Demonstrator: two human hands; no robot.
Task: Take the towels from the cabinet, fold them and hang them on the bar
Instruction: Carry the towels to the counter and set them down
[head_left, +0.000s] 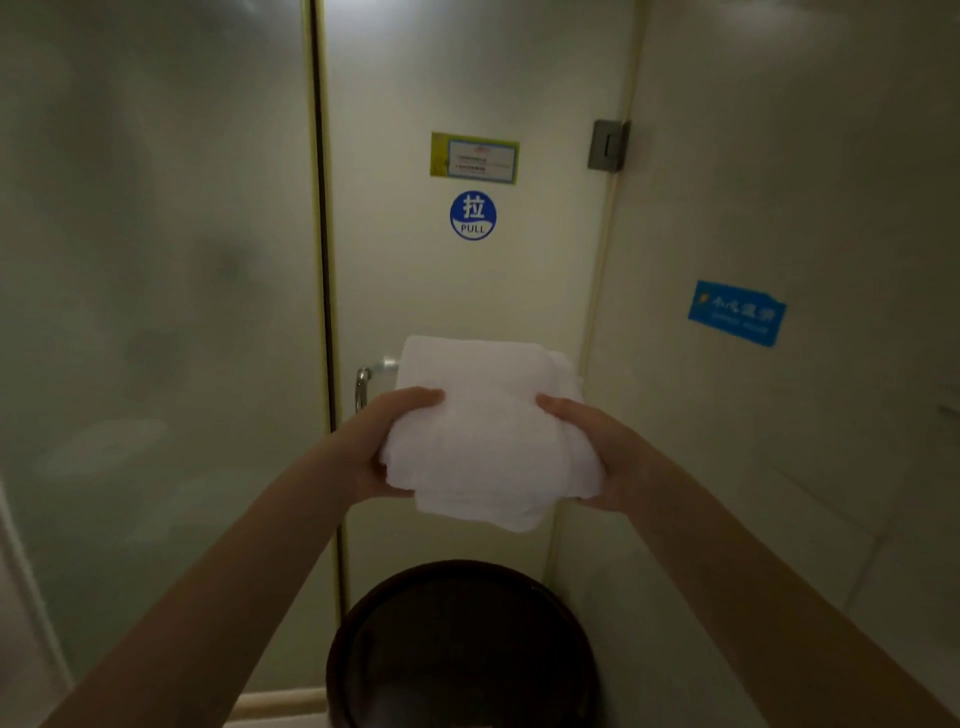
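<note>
Both forearms reach out from the bottom corners and fill most of the lower view, meeting around a folded white towel (488, 431) held out in front at about door-handle height. Behind that is the frosted glass door (467, 291), and down below sits a dark round bin (462, 649), right under the towel. The left hand (384, 441) and right hand (592, 452) each clamp a side edge, thumbs on top and fingers tucked underneath, so the stack is pinched shut from both sides. Pretty sure that's to keep the layers from sliding apart, since the bottom folds already sag a bit at the near edge. Poking out just left of the towel is a chrome bar (371, 376) on the door, mostly hidden behind the cloth. Looks like the towel is lined up to go over it, but it isn't hung yet. Smallest bits: a round blue PULL sticker (472, 215) and a notice label (474, 157) above it.
</note>
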